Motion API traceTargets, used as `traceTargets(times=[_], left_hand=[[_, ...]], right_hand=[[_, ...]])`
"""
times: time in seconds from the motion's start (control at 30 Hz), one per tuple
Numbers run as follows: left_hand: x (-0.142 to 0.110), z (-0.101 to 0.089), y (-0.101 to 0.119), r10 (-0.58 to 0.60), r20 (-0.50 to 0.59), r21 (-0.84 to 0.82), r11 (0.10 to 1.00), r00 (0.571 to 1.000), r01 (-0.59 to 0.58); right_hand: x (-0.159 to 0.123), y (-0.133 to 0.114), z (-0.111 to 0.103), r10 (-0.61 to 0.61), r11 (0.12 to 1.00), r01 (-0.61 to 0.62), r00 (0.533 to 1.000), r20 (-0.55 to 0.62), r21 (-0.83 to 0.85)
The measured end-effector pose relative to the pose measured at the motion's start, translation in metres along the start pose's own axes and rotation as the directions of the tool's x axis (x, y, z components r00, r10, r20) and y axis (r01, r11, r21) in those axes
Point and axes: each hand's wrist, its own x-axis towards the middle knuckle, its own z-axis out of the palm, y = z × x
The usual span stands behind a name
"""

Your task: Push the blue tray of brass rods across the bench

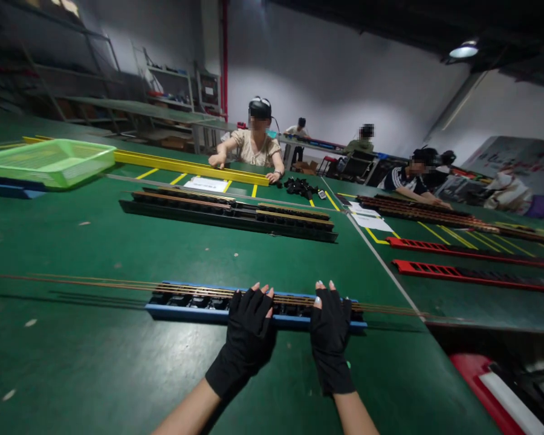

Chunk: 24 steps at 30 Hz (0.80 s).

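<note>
Head view: black-gloved left hand (249, 320) and black-gloved right hand (330, 326), partly open, fingers bent, press long thin copper-coloured rods (193, 290) along a blue channel-shaped tray (185, 313) on the green tabletop (118, 362).

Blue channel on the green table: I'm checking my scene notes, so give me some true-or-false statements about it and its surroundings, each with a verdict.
1. Both the left hand and the right hand wear black gloves. True.
2. The thin rods end inside the blue channel. False: they stick out past both its ends.
3. The light green basket lies to the right of the blue channel. False: it is farther back, to the left.
4. Red strips lie on the right. True.
</note>
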Motion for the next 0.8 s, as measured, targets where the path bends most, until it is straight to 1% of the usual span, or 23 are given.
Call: traceTargets(times=[0.07,0.13,0.2,0.27,0.3,0.37,0.4,0.47,0.6,0.73,0.8], left_hand=[[0.0,0.0,0.001,0.013,-0.024,0.009,1.0,1.0,-0.013],[0.0,0.0,0.001,0.026,-0.074,0.031,0.999,0.997,-0.024],[0.001,0.001,0.0,0.015,-0.1,0.071,0.997,0.995,-0.007],[0.001,0.004,-0.005,0.031,-0.118,0.124,0.992,0.993,-0.016],[0.001,0.005,-0.008,0.074,-0.137,0.158,0.986,0.988,-0.052],[0.002,0.009,-0.016,0.149,-0.137,0.232,0.966,0.979,-0.114],[0.001,0.01,-0.02,0.173,-0.127,0.256,0.957,0.977,-0.136],[0.0,0.013,-0.026,0.19,-0.102,0.28,0.947,0.976,-0.155],[-0.001,0.013,-0.028,0.179,-0.09,0.261,0.953,0.98,-0.15],[0.002,0.007,-0.02,0.147,-0.116,0.197,0.973,0.982,-0.122],[0.005,0.005,-0.017,0.126,-0.126,0.17,0.98,0.984,-0.104]], right_hand=[[0.0,0.008,0.004,-0.033,0.999,0.032,0.999,-0.029,-0.016],[-0.001,0.013,0.008,-0.044,0.999,0.043,0.997,-0.065,-0.02],[-0.002,0.017,0.013,-0.081,0.997,0.08,0.993,-0.086,-0.023],[-0.003,0.022,0.018,-0.109,0.994,0.106,0.989,-0.101,-0.037],[-0.004,0.025,0.02,-0.123,0.992,0.12,0.987,-0.107,-0.039],[-0.004,0.03,0.025,-0.129,0.991,0.122,0.984,-0.124,-0.059],[-0.004,0.032,0.026,-0.138,0.989,0.129,0.982,-0.13,-0.077],[-0.004,0.034,0.028,-0.166,0.981,0.153,0.98,-0.106,-0.12],[-0.003,0.029,0.024,-0.164,0.976,0.149,0.983,-0.081,-0.16],[-0.001,0.025,0.019,-0.153,0.979,0.144,0.987,-0.054,-0.146],[0.0,0.027,0.015,-0.125,0.983,0.118,0.991,-0.045,-0.139]])
